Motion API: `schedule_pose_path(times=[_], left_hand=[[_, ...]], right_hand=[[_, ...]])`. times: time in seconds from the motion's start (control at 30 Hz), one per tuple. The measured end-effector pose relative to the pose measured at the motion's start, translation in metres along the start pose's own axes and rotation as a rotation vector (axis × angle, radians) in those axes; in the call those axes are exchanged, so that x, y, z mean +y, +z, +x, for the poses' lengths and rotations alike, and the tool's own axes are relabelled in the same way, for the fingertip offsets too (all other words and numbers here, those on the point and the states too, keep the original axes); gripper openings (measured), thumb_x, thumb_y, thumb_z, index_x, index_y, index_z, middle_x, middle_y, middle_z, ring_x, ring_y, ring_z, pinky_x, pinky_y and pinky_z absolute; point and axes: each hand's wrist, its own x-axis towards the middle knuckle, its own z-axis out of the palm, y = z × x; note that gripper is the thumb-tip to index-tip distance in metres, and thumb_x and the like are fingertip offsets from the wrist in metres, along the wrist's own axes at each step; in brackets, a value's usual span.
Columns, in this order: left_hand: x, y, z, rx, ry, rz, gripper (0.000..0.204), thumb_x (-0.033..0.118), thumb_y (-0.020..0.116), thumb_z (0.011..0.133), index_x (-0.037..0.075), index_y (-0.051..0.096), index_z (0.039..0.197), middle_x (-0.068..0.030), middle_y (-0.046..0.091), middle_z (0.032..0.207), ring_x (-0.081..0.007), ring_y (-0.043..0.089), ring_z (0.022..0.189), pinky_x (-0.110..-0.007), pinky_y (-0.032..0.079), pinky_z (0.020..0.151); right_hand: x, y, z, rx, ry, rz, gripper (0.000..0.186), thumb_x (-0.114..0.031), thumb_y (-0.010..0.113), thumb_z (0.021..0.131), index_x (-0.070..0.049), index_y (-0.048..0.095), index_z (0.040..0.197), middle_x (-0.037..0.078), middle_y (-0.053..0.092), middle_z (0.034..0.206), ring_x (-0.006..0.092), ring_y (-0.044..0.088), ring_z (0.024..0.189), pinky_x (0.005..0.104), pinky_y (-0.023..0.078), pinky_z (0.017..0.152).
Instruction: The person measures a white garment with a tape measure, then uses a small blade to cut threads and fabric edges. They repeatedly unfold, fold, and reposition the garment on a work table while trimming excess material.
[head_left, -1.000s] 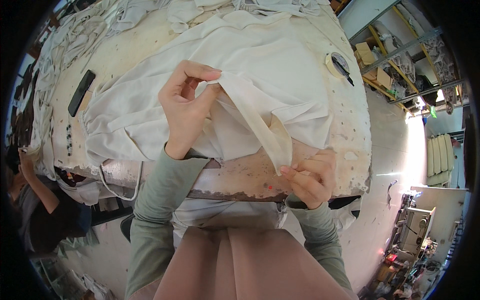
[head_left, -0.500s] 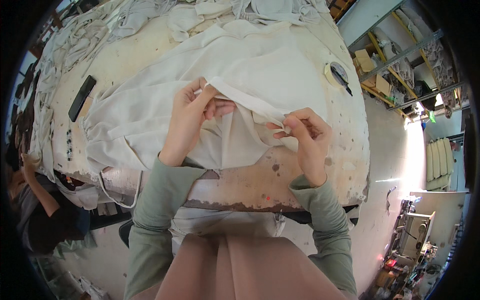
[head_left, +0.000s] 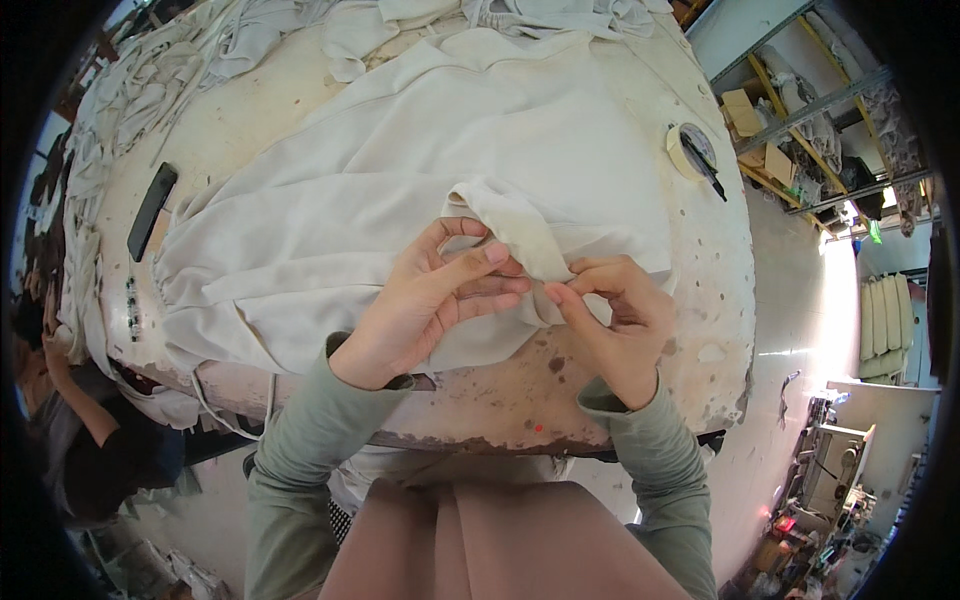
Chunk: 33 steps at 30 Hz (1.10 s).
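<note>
In the head view, my right hand (head_left: 628, 322) has thumb and index finger pinched on the lower end of a cream fabric strip (head_left: 530, 238). My left hand (head_left: 415, 312) meets the strip's left edge with its thumb, the other fingers loosely curled; I cannot tell whether they grip it or merely steady it. The strip arches above my fingers, over the white cloth (head_left: 430, 140) spread on the desk (head_left: 708, 300).

The strip could twist or fold askew, I judge, because it curls over on itself and my left fingers are half hidden beneath the band. If my right pinch loosened, the end might slip and the edges drift out of line. Tugging too hard could drag the loose cloth under it into creases, since I see nothing weighing it down near my hands. The white cord (head_left: 271, 400) drooping over the desk's front edge might also catch on my left sleeve.

Compared with half a second ago, my hands are closer together: my left has come across to the right and lower, and the strip, then drawn out slantwise between them, now bends in a loop. My right remains at its lower end.
</note>
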Motion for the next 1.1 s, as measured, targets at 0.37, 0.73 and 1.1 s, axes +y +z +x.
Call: schedule_pose_path(times=[0.37,0.73,1.1], left_hand=[[-0.006,0.001,0.002,0.128,0.098,-0.114,0.037,0.000,0.062,0.087,0.001,0.043,0.118,-0.0133,0.064,0.103,-0.0184,0.063,0.096,-0.032,0.054,0.087],[-0.024,0.011,-0.001,0.128,0.341,0.166,0.039,-0.005,0.066,0.082,-0.002,0.046,0.115,-0.0155,0.067,0.093,-0.0177,0.067,0.086,-0.029,0.053,0.083],[-0.032,0.007,-0.001,0.061,0.397,0.374,0.039,-0.009,0.064,0.081,-0.002,0.042,0.113,-0.0145,0.066,0.091,-0.0159,0.065,0.090,-0.026,0.052,0.084]], right_hand=[[-0.011,0.000,0.006,-0.041,-0.013,-0.074,0.014,0.001,0.074,0.074,-0.003,0.064,0.082,0.008,0.065,0.083,0.0180,0.061,0.074,0.0285,0.047,0.069],[-0.004,0.003,0.003,0.013,-0.198,-0.421,0.021,-0.005,0.075,0.069,-0.010,0.067,0.088,0.002,0.064,0.089,0.0204,0.054,0.083,0.0333,0.039,0.074],[0.003,0.011,0.000,-0.207,-0.131,-0.431,0.018,-0.008,0.063,0.082,-0.006,0.052,0.096,0.004,0.052,0.084,0.0195,0.051,0.077,0.0320,0.035,0.074]])
